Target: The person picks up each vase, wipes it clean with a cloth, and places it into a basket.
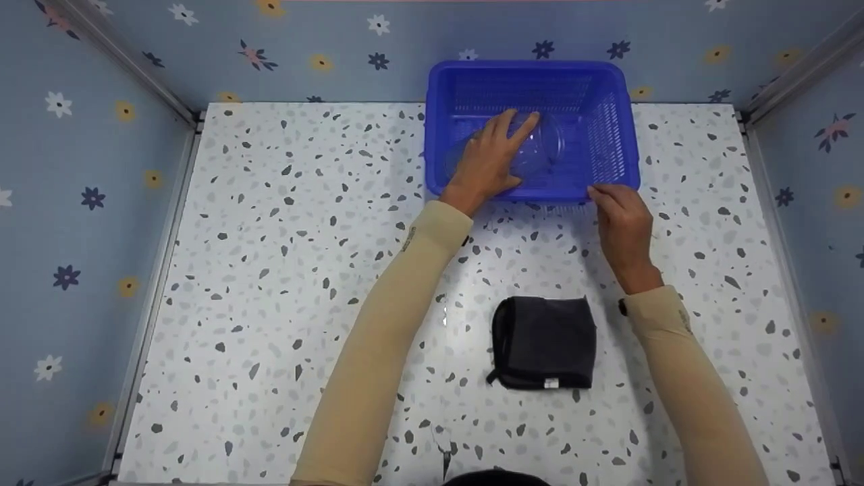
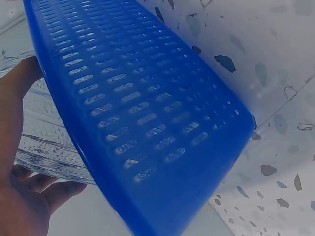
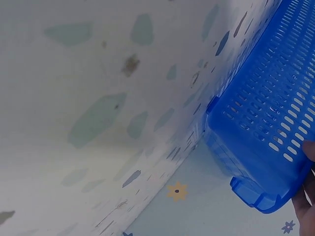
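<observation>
Inside the blue plastic basket (image 1: 611,182) lies a clear, see-through round vessel (image 1: 540,145) with a wide rim toward the right. My left hand (image 1: 489,158) reaches over the basket's front rim and grips this vessel from above. In the left wrist view, the thumb and fingers of my left hand (image 2: 19,147) span the clear vessel (image 2: 49,132), whose wall looks ridged; the basket's slotted side (image 2: 147,113) hides part of it. With thumb and fingertips, my right hand (image 1: 624,219) pinches the basket's rim close to the front right corner.
A folded black fabric pouch (image 1: 550,343) with a small white tag lies on the speckled white table (image 1: 270,270), between the forearms. Flower-patterned panels (image 1: 81,236) stand at the left, back and right; the basket is up against the back panel.
</observation>
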The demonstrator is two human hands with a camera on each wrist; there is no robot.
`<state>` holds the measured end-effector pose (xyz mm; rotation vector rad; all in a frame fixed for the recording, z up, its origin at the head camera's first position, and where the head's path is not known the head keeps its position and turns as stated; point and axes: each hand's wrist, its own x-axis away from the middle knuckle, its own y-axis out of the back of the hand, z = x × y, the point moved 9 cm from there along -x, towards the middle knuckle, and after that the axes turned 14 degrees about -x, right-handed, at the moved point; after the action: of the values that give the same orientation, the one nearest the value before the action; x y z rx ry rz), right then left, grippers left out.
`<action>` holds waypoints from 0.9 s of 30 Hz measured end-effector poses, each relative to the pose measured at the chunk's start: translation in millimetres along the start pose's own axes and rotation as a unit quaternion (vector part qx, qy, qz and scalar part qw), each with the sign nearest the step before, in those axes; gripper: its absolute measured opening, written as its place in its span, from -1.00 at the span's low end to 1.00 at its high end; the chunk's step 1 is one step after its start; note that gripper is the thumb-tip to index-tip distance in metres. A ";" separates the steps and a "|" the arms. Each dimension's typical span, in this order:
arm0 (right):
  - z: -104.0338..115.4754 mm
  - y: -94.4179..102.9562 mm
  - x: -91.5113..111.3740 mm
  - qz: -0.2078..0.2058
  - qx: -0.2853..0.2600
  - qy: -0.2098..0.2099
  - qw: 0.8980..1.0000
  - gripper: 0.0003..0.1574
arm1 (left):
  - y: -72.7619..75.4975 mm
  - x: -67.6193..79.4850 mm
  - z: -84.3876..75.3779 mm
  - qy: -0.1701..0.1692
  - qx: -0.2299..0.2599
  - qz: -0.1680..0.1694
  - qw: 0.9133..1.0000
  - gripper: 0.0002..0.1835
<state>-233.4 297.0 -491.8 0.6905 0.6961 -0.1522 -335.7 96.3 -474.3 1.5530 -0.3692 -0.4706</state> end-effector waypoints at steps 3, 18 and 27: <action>-0.1 1.2 -0.2 -0.002 0.000 0.004 1.000 -0.75 | -2.7 -5.3 -3.0 -0.004 -0.014 0.013 1.000 0.13; -0.8 0.7 -1.1 -0.003 -0.004 0.004 1.000 -0.77 | -21.2 -21.7 -13.3 -0.009 -0.022 0.069 0.997 0.13; -2.7 0.0 0.0 0.004 0.001 -0.003 1.000 -0.75 | -31.8 -27.1 -18.1 -0.012 -0.035 0.106 0.994 0.09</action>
<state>-234.9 298.7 -493.3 0.6936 0.6868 -0.1470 -351.5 126.8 -504.0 1.4228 -0.5239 -0.3333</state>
